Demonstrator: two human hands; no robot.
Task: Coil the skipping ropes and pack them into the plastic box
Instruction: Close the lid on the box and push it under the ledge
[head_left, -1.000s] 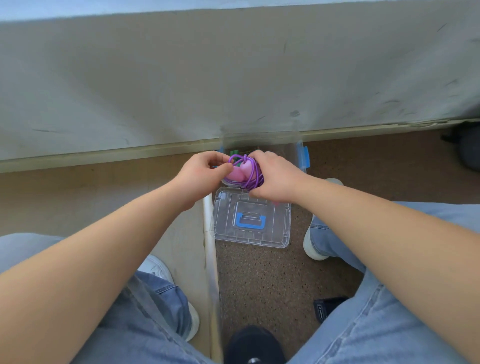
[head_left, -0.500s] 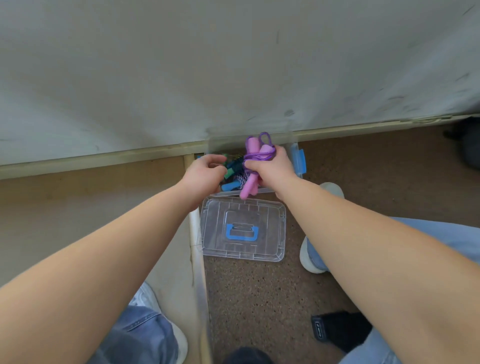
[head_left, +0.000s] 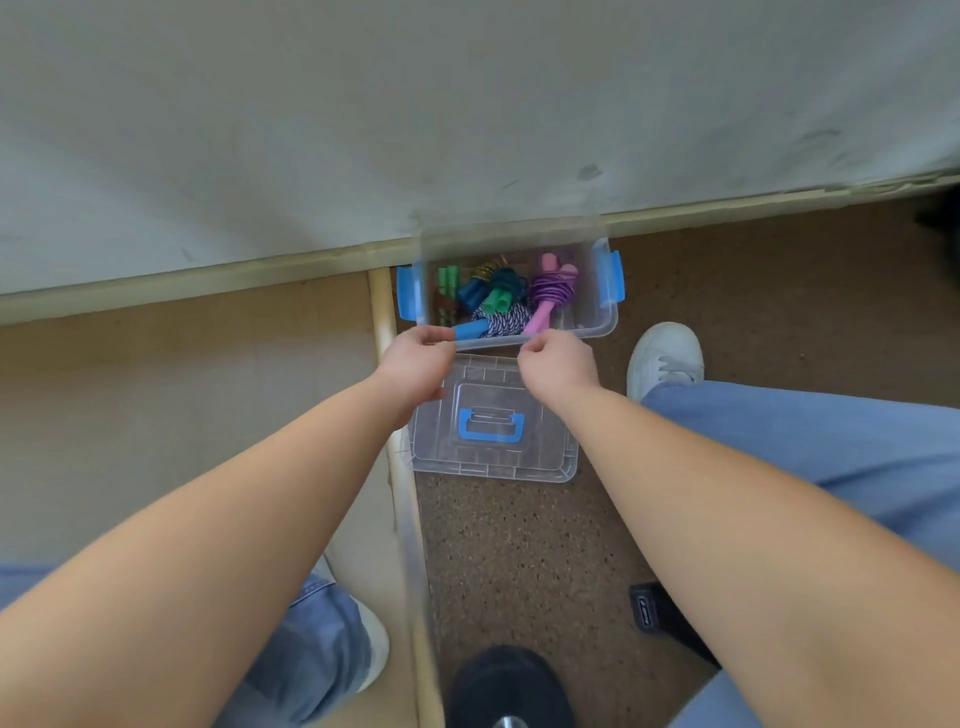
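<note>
- Your left hand (head_left: 418, 358) is curled at the near rim of the plastic box (head_left: 605, 323) and looks to pinch the wall, likely to steady it.
- Your right hand (head_left: 558, 364) is curled tight at that same rim. Whether it grips anything, I cannot tell.
- The purple rope (head_left: 550, 293) lies coiled inside at the right end, close beside the blue-and-white rope (head_left: 501, 322), probably to save room.
- The lid (head_left: 493, 457) lies flat just in front, handy for closing.
</note>
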